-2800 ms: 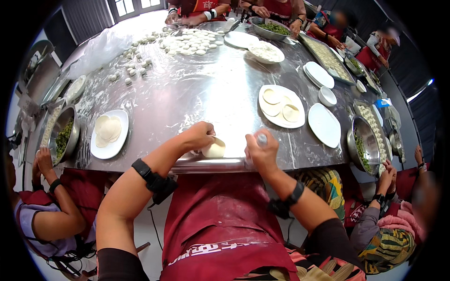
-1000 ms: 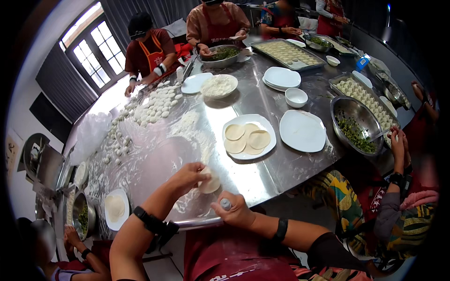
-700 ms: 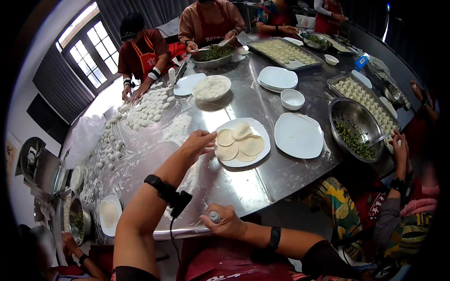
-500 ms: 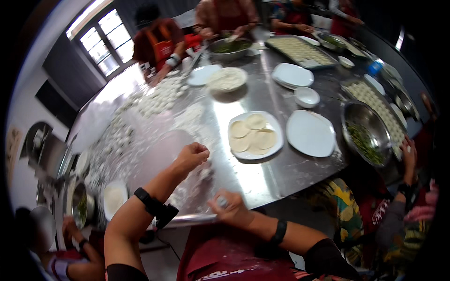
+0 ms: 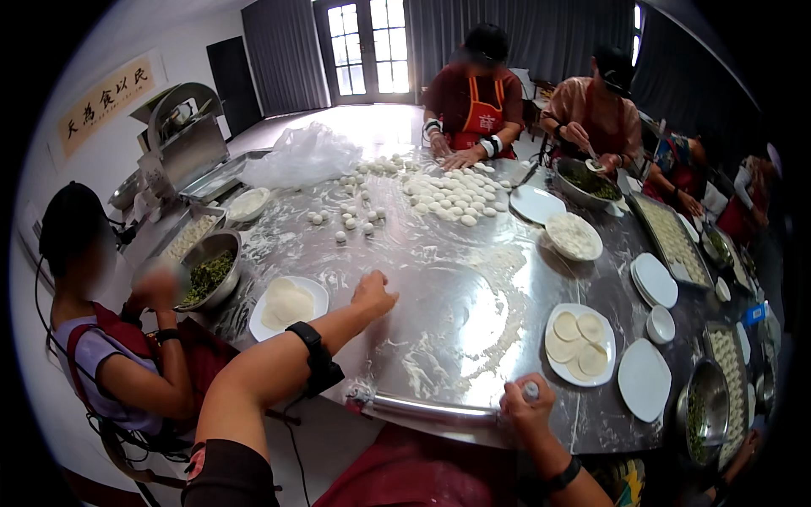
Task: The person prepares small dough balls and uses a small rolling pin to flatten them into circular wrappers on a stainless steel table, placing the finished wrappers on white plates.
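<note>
On the floured worktop [image 5: 473, 287], left hand [image 5: 372, 295] resting knuckles down, fingers curled shut on nothing visible. Just left of it, plate [image 5: 314, 293] stacked with round dough wrappers [image 5: 285, 305]. At the near edge, right hand [image 5: 525, 407] closed around the end of a rolling pin [image 5: 439, 409]. Right of that hand, second plate of wrappers [image 5: 581, 343].

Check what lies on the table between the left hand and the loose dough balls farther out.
In the head view, only bare, flour-streaked steel table separates the left hand from the dough balls; nothing else lies there.
</note>
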### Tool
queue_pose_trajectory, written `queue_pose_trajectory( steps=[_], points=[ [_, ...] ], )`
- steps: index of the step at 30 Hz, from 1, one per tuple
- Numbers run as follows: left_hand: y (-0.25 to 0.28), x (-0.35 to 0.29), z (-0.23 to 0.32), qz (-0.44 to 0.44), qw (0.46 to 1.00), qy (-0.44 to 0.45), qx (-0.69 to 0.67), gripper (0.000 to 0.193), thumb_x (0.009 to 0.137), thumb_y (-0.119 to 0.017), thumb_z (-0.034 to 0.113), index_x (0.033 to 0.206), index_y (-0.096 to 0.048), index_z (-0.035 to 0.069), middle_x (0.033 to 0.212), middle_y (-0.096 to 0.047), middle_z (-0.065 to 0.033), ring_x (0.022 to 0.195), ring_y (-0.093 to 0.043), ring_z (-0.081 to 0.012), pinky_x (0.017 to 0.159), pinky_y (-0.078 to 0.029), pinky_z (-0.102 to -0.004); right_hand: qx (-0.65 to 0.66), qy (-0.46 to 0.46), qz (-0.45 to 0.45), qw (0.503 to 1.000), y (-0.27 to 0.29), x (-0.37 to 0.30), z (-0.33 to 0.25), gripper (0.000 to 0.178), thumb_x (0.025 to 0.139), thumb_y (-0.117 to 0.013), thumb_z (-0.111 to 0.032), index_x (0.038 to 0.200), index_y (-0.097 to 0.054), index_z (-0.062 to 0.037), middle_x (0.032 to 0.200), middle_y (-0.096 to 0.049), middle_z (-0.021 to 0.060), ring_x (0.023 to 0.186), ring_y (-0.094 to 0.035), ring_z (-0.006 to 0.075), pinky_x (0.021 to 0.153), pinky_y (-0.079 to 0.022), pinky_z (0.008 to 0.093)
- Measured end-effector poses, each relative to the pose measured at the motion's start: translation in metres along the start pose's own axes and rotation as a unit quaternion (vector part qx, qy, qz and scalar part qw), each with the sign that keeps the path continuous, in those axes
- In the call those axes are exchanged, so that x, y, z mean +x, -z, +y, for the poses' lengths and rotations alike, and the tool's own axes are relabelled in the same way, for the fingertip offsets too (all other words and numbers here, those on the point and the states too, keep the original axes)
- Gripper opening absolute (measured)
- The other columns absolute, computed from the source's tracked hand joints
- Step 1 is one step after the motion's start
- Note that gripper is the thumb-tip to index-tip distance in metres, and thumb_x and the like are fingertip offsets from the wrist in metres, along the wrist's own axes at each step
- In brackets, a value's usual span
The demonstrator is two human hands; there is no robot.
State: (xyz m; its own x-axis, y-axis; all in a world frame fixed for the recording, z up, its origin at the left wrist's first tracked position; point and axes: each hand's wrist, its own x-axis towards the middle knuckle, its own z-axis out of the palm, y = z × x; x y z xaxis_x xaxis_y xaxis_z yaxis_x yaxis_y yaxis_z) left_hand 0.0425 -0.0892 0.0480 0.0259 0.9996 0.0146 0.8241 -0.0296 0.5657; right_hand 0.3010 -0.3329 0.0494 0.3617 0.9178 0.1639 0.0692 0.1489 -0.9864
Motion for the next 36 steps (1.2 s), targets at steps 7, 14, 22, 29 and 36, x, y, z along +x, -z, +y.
queue_pose_trajectory(
  steps=[7, 14, 22, 29, 36],
  points=[
    [0.028, 0.108, -0.039, 0.094, 0.977, 0.192, 0.027, 0.07, 0.075, -0.072, 0.035, 0.129, -0.041, 0.002, 0.133, -0.04, -0.0197, 0.123, -0.042, -0.0384, 0.099, -0.041, -0.0428, 0.046, -0.037, 0.014, 0.998, 0.001, -0.001, 0.003, 0.015, 0.079, -0.058, 0.009, 0.073, -0.049, -0.0011, 0.058, -0.055, 0.008, 0.047, -0.055, 0.0117, 0.039, -0.044, 0.0257],
    [0.043, 0.215, -0.123, 0.215, 0.919, 0.331, -0.001, 0.072, 0.079, -0.063, 0.046, 0.132, -0.04, 0.003, 0.135, -0.04, -0.0214, 0.124, -0.041, -0.0381, 0.1, -0.039, -0.0471, 0.044, -0.011, -0.022, 0.999, 0.006, 0.013, 0.012, 0.015, 0.079, -0.06, 0.006, 0.073, -0.048, -0.0007, 0.06, -0.058, 0.0122, 0.05, -0.059, 0.0151, 0.044, -0.047, 0.0276],
    [0.046, 0.268, -0.165, 0.263, 0.955, 0.133, -0.012, 0.073, 0.079, -0.06, 0.054, 0.135, -0.043, 0.009, 0.126, -0.052, -0.0212, 0.124, -0.043, -0.0338, 0.102, -0.037, -0.0406, -0.122, 0.031, -0.155, 0.98, 0.022, 0.02, -0.003, 0.009, 0.085, -0.062, -0.003, 0.086, -0.052, -0.0035, 0.07, -0.061, 0.0133, 0.058, -0.06, 0.0201, 0.053, -0.05, 0.0297],
    [-0.018, 0.319, -0.145, 0.15, 0.975, -0.114, -0.117, 0.054, 0.075, -0.066, 0.053, 0.112, -0.066, 0.013, 0.125, -0.053, -0.0114, 0.115, -0.048, -0.0307, 0.098, -0.039, -0.0353, -0.045, -0.03, -0.112, 0.992, 0.015, 0.017, -0.002, 0.01, 0.082, -0.062, 0.001, 0.082, -0.053, -0.0038, 0.068, -0.061, 0.0126, 0.058, -0.059, 0.0198, 0.052, -0.049, 0.0293],
    [-0.049, 0.272, -0.072, 0.143, 0.978, -0.151, -0.01, 0.047, 0.072, -0.066, 0.051, 0.112, -0.066, 0.027, 0.115, -0.055, -0.01, 0.112, -0.049, -0.0288, 0.098, -0.038, -0.042, -0.17, 0.049, -0.173, 0.969, 0.024, 0.018, -0.013, 0.022, 0.08, -0.07, -0.009, 0.095, -0.054, -0.0076, 0.077, -0.065, 0.0171, 0.063, -0.063, 0.0244, 0.054, -0.051, 0.0312]
  ],
)
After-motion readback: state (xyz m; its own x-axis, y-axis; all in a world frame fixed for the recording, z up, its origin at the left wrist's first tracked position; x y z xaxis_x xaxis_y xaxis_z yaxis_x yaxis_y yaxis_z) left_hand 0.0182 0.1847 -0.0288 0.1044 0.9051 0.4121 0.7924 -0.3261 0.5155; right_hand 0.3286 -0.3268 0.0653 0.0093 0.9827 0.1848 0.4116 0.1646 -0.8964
